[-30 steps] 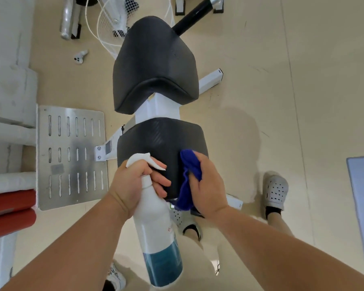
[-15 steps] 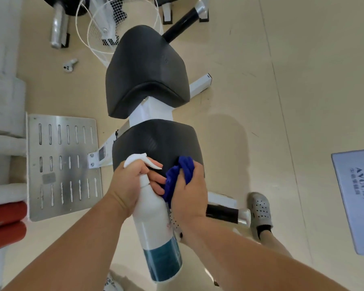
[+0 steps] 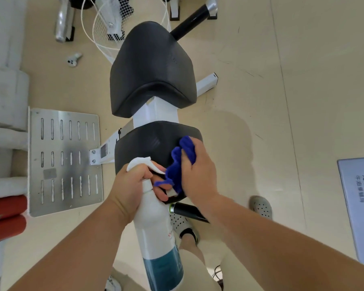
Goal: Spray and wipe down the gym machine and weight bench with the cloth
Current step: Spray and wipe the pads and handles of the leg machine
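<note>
A gym machine stands below me with two black pads on a white frame (image 3: 156, 113). The near pad (image 3: 147, 143) is right under my hands, and the far pad (image 3: 151, 70) lies beyond it. My right hand (image 3: 198, 171) grips a blue cloth (image 3: 180, 160) and presses it on the near pad's right side. My left hand (image 3: 132, 185) holds a white spray bottle (image 3: 156, 234) by its neck, nozzle pointing toward the cloth; the bottle's lower part shows teal liquid.
A slotted metal footplate (image 3: 65, 160) lies on the floor at the left, with red rollers (image 3: 4, 217) beside it. A black handle (image 3: 187, 210) pokes out under my right wrist. A grey sign board (image 3: 359, 206) sits at the right. A white wire fan guard (image 3: 111, 24) stands behind the machine.
My right hand has slid the blue cloth to the right and a little farther up the near pad. The left hand and bottle stay where they were.
</note>
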